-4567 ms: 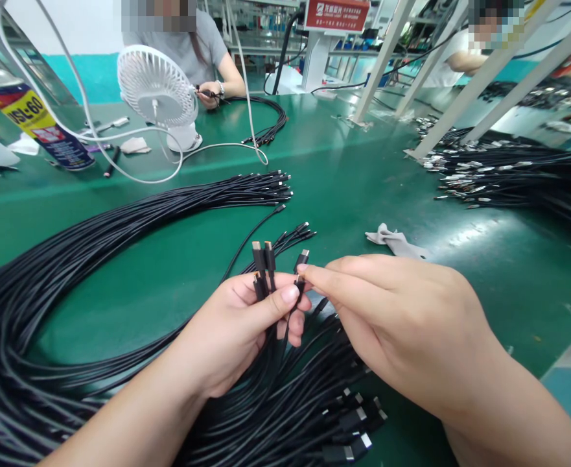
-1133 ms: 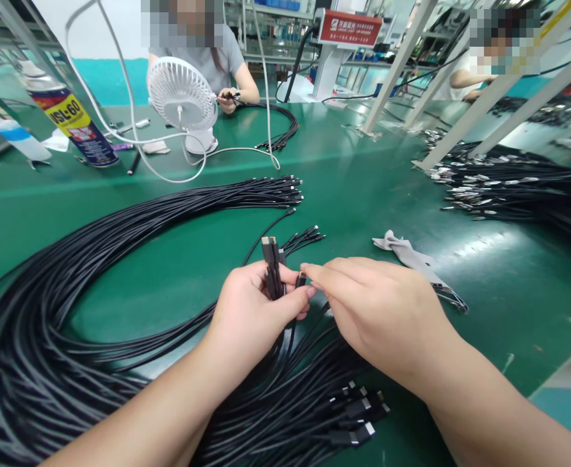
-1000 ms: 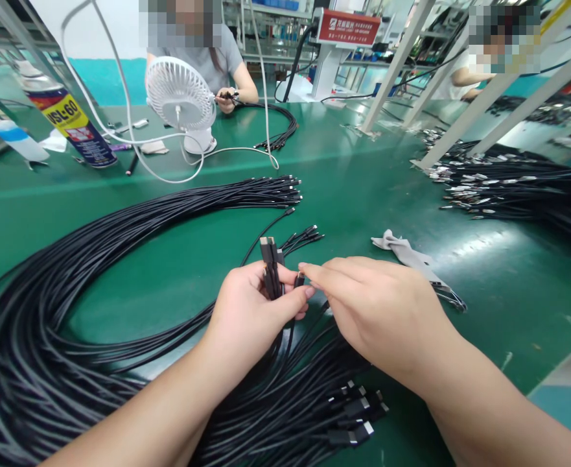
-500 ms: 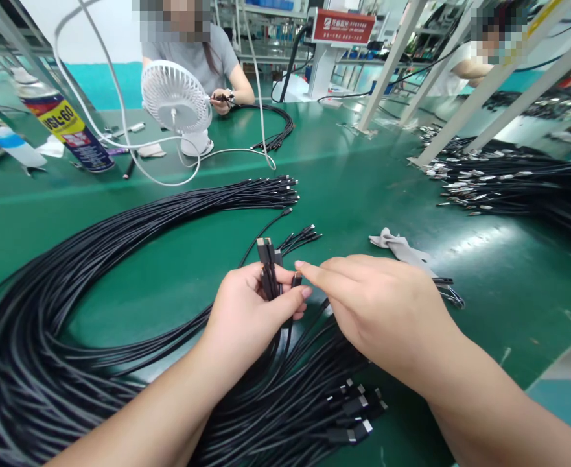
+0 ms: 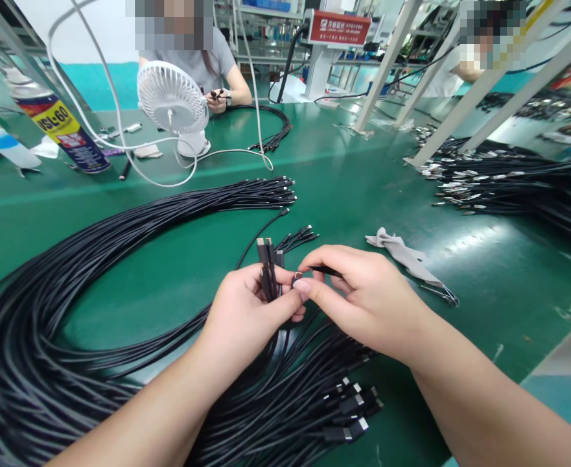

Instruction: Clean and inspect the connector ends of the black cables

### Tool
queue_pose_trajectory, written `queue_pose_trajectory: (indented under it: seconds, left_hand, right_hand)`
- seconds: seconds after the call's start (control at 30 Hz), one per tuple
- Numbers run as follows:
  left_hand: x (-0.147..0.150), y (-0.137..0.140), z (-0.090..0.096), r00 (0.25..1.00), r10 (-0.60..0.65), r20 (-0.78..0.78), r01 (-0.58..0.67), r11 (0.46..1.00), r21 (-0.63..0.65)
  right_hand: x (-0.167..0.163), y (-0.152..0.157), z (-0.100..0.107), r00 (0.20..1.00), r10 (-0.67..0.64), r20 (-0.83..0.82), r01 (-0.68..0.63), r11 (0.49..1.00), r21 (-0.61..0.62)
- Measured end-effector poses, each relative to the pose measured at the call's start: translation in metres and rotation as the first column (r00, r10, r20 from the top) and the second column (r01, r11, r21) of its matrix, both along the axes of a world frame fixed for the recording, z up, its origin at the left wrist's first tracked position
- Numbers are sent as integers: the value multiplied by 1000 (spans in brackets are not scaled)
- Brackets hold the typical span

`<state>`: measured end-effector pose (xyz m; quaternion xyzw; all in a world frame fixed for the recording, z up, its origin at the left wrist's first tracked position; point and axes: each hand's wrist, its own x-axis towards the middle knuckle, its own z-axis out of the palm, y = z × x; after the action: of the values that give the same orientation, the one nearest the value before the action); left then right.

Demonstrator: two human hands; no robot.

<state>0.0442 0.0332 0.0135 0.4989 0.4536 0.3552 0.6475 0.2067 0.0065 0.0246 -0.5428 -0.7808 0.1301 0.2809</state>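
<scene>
My left hand (image 5: 246, 301) is closed round several black USB cables, their connectors (image 5: 266, 251) standing upright above the fingers. One more connector (image 5: 296, 277) is pinched between its thumb and forefinger, its metal end up. My right hand (image 5: 358, 292) meets it from the right, the thumb tip touching that connector. A slim dark tool (image 5: 328, 270) lies in the right fingers; its exact kind is partly hidden. Below both hands spreads a bundle of black cables (image 5: 266, 395), with USB plugs (image 5: 353, 408) at the near right.
The cable bundle (image 5: 17, 311) curves round the left. A grey cloth (image 5: 404, 253) with a metal tool lies right of my hands. Beyond are a white fan (image 5: 173, 97), a spray can (image 5: 64, 126), and a person (image 5: 221, 68) handling cables. More cables (image 5: 503, 175) lie far right.
My right hand has turned, bringing its thumb onto the pinched connector and the dark tool into sight between its fingers. My left hand keeps its hold almost in place.
</scene>
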Motion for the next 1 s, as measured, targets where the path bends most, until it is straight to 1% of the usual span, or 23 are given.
queue_pose_trajectory:
  seconds: [0.07,0.13,0.2,0.27,0.33,0.47,0.57,0.7,0.8,0.9,1.0]
  left_hand:
    - [0,0,2,1000,-18,-17,18,1000,5]
    - [0,-1,3,1000,-21,-20,21,1000,-3]
    - [1,-1,2,1000,-12,-11,11,1000,-24]
    - [1,-2,1,1000,5,6,-5,999,-44]
    - [1,-2,-1,1000,15,21,-14,998,-54]
    - [1,-2,-2,999,21,37,-19,998,-55]
    - [1,-2,-1,998,17,56,-14,998,-64]
    - [0,-3,-1,997,-19,71,24,997,-69]
    - [0,-3,-2,995,-33,90,40,996,-75]
    - [-1,-4,-3,992,-45,118,56,994,-94]
    - [-1,-5,-2,990,-44,131,59,992,-115]
  right_hand:
    - [-1,4,-2,995,14,-104,-22,997,-80]
    - [-2,8,-2,986,33,-162,-49,995,-92]
    - [-1,10,0,986,36,-166,-44,998,-49]
    - [0,11,1,992,0,-130,2,1000,12]
    - [4,12,1,994,-29,-110,34,998,43]
    - [10,12,1,984,23,-176,-15,999,45]
    - [11,11,3,975,63,-215,-69,997,-20]
    - [9,9,8,980,87,-177,-116,979,-165]
    - [9,9,9,977,101,-185,-141,966,-217]
    - [10,11,7,972,133,-193,-168,970,-176]
    - [12,13,6,980,131,-150,-146,985,-96]
